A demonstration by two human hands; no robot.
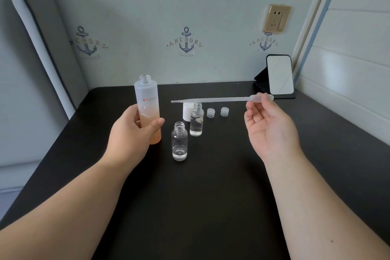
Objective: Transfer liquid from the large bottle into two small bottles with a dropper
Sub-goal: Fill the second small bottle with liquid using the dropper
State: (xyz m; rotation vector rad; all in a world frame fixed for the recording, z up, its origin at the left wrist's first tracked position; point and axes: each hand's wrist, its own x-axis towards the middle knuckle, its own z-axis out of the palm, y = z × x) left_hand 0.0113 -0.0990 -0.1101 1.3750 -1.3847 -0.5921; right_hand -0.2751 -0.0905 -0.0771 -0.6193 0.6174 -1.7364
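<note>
My left hand (133, 131) grips the lower part of the large frosted bottle (147, 99), white fading to orange, uncapped and upright. My right hand (270, 126) pinches the bulb of a clear plastic dropper (211, 100), held level above the table with its tip pointing left toward the large bottle. Two small clear bottles stand open on the black table (211, 186) between my hands: the near one (179, 141) and the far one (196, 119), each with a little clear liquid at the bottom.
A white cap (186, 111) stands behind the far small bottle. Two small clear caps (210, 112) (224, 111) lie to its right. A small mirror on a black stand (279, 75) sits at the back right corner. Walls border the table behind and to the right.
</note>
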